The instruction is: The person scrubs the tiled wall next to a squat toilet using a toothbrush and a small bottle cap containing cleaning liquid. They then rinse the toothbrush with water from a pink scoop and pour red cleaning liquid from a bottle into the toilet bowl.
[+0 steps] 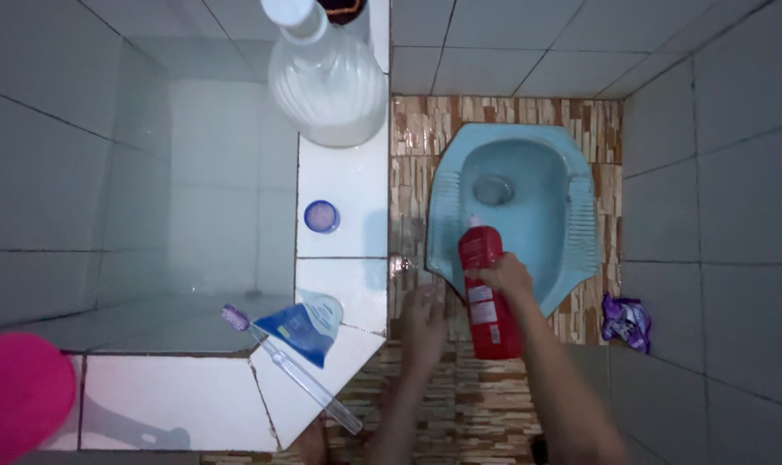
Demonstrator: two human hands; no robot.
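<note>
My right hand [501, 277] grips a red plastic bottle [486, 301] with a white label, held upright over the near rim of the light blue squat toilet [580, 215]. The bottle's pink spout points away toward the bowl. My left hand [425, 323] hovers just left of the bottle with fingers apart, holding nothing.
A white tiled ledge [344, 185] borders a water basin [150, 198] on the left. On the ledge stand a large clear bottle [322, 77], a small blue cap [321, 216], a blue sachet [301, 325] and a toothbrush [288, 366]. A purple wrapper [625, 320] lies on the floor at right. A pink object [16, 392] sits bottom left.
</note>
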